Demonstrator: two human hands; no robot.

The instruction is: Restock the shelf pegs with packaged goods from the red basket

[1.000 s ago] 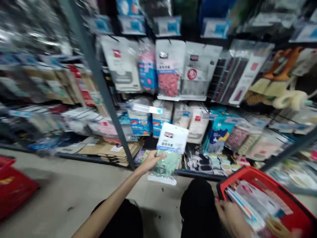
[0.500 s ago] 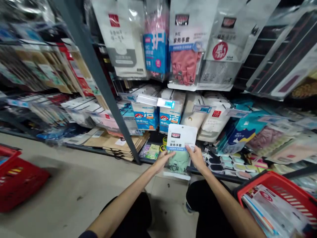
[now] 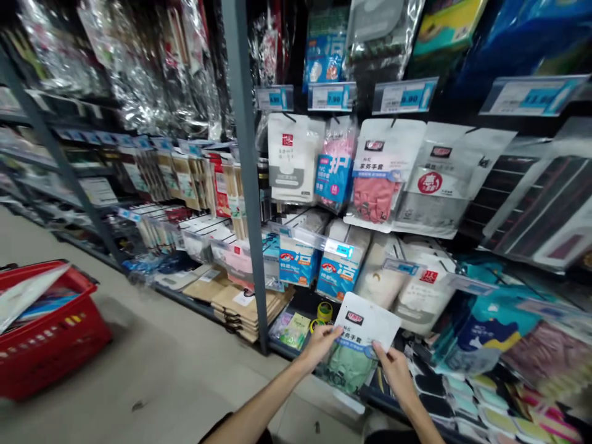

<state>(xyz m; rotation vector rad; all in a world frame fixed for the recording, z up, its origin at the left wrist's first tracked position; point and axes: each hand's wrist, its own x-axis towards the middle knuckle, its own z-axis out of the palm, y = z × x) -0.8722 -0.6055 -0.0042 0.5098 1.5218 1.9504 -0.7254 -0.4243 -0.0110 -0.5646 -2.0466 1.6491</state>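
Hands [image 3: 319, 346] hold a glove packet [image 3: 357, 353] (grey post [image 3: 247, 179], red basket [image 3: 55, 354] at left).

A shop aisle; price labels [image 3: 332, 97], one reading 7.90, run along the grey metal shelving [image 3: 247, 154]; printed retail packets [image 3: 383, 166] hang close together in rows; a red shopping basket [image 3: 55, 351] with goods [image 3: 32, 296] inside stands on the pale tiled floor [image 3: 185, 382].

The glove packet [image 3: 357, 346] at lower centre is white on top, crossed by a blue band, green beneath, with black lettering. The hanging packet [image 3: 385, 166] right of centre pairs white and blue with pink. The basket [image 3: 69, 354] at lower left is red, the shelf post [image 3: 245, 154] grey, the paper bags [image 3: 231, 299] brown.
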